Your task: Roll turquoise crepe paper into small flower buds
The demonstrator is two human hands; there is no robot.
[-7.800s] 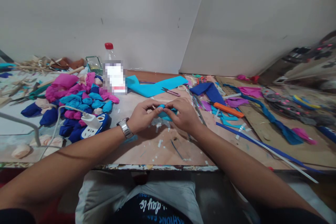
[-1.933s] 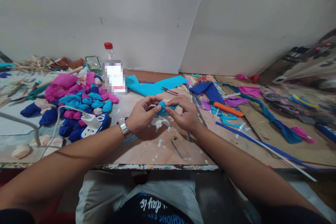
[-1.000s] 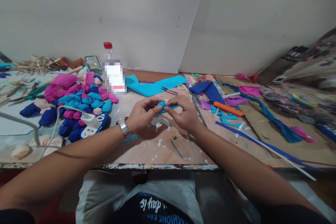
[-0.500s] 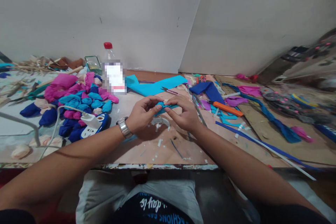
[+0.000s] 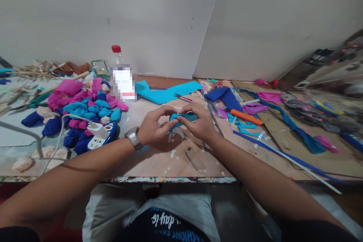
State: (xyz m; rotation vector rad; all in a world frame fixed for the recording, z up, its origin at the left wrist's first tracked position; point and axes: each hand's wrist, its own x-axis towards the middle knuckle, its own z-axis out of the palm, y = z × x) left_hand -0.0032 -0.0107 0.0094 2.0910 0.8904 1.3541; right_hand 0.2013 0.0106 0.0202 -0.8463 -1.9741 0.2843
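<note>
Head view: both hands meet at the centre of a cluttered wooden worktable (image 5: 159,160). The left hand (image 5: 154,126) and right hand (image 5: 198,123) pinch a small folded piece of turquoise fabric-like material (image 5: 181,117) between thumbs and fingertips, just above the tabletop. A heap of rolled pink, turquoise and navy buds (image 5: 87,111) lies at nine o'clock of the hands, and an orange-handled cutter (image 5: 246,117) at three o'clock. Held only at the fingertips, the soft fold could spring open or slip free if either pinch loosens.
</note>
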